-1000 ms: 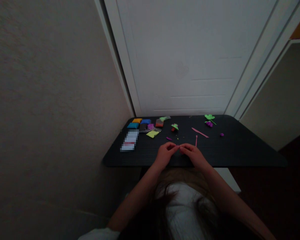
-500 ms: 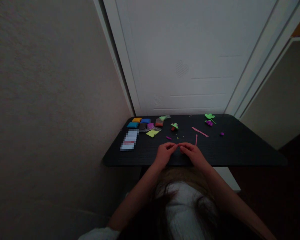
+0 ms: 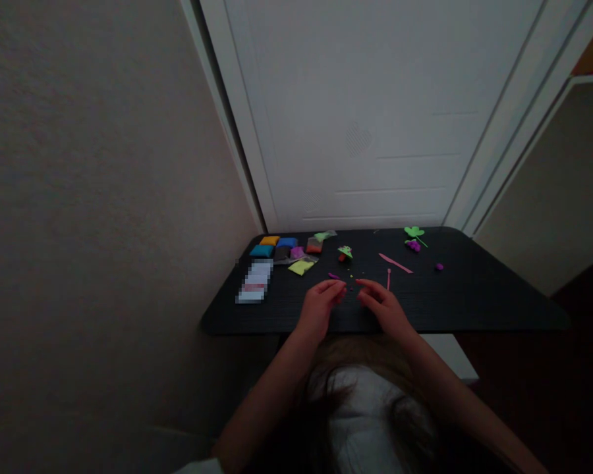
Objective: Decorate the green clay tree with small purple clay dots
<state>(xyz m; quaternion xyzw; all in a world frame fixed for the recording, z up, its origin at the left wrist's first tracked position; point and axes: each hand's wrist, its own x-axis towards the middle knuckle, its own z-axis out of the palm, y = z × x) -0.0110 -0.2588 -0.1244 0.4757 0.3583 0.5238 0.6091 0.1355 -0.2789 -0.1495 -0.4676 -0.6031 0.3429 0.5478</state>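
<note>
Over the front of the black table, my left hand [image 3: 321, 304] has its thumb and fingers pressed together. Whatever it may pinch is too small to make out. To its right, across a small gap, my right hand [image 3: 383, 305] has its thumb and index finger apart, with nothing visible between them. Tiny crumbs of clay [image 3: 351, 288] lie in and beyond the gap. A purple strip of clay [image 3: 334, 276] lies just past my left fingertips. A pink stick-like tool [image 3: 389, 279] lies beyond my right hand, near a longer pink plastic knife [image 3: 395, 263]. Farther back stands a small green-topped clay figure [image 3: 344, 253] with a red-orange base.
Several colored clay packets, including a yellow one [image 3: 301, 266] and a teal one [image 3: 261, 251], lie at the back left. A blurred-out pale rectangle [image 3: 255, 281] sits before them. At right are a green clover shape [image 3: 414, 232], a purple cluster [image 3: 413, 245] and a purple ball [image 3: 439, 266].
My hands, whose fingertips met half a second ago, have drawn apart. The right thumb and index finger have spread. The view has shifted slightly.
</note>
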